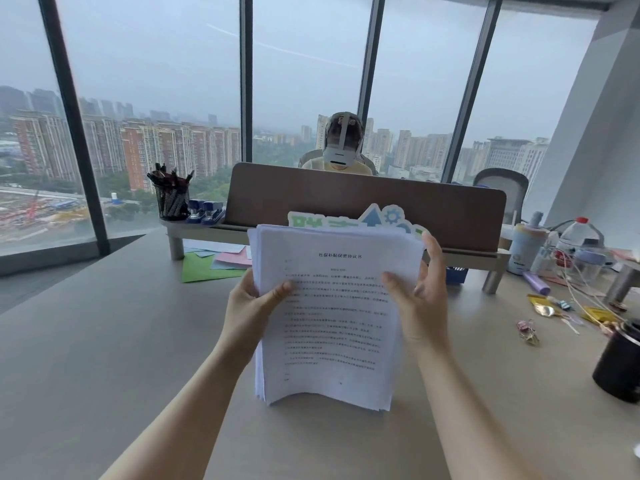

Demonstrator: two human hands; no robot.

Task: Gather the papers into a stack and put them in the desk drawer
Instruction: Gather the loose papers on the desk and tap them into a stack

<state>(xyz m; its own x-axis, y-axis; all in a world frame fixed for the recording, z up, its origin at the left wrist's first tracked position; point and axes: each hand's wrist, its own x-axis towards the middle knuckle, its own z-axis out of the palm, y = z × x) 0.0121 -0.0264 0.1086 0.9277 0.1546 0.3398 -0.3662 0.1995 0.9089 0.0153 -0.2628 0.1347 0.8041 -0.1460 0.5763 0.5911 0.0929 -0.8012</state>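
Note:
A thick stack of printed white papers stands upright on its bottom edge on the grey desk, facing me. My left hand grips its left edge with the thumb across the front sheet. On the right edge, my right hand holds the stack, thumb on the front and fingers reaching up behind the top corner. The sheets' edges are slightly uneven at the top and bottom. No drawer is in view.
Coloured paper sheets lie under a desk riser holding a pen cup and staplers. A brown partition stands behind, with a person beyond it. Bottles, clips and a black mug clutter the right side.

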